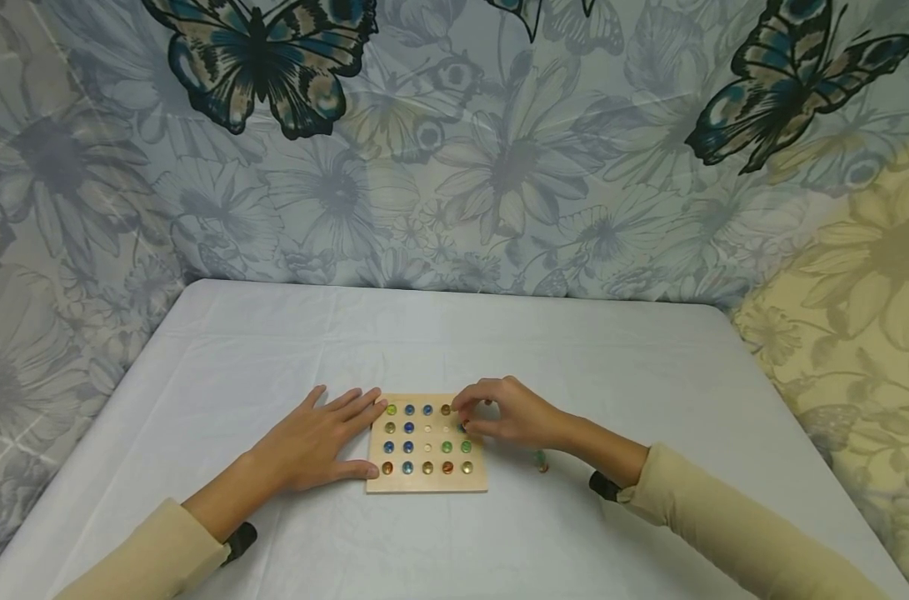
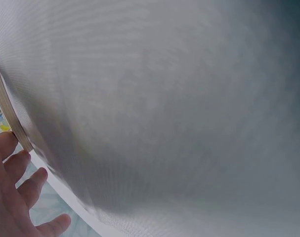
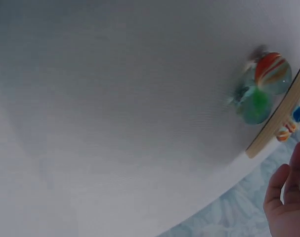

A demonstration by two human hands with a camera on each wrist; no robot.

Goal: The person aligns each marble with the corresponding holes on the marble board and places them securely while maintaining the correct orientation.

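Nearest the head cam: two beige sleeves coming in from the bottom edge, each with a dark strap at the wrist. Left hand lies flat on the counter, fingers straight and spread, fingertips touching the left edge of the wooden board; it grips nothing. The left wrist view agrees: straight fingers against the board's edge. Right hand sits over the board's upper right corner, fingers curled down at the board; whether they pinch a marble I cannot tell, the fingers hide it. In the right wrist view only its fingertips show.

The board lies flat near the counter's front centre and has a grid of holes, most filled with marbles in blue, green and amber; a few middle holes look bare. Two loose marbles rest on the white cloth just right of the board, below the right wrist, touching each other; close up they are one red-orange striped and one green. Behind the counter hangs a floral butterfly cloth.
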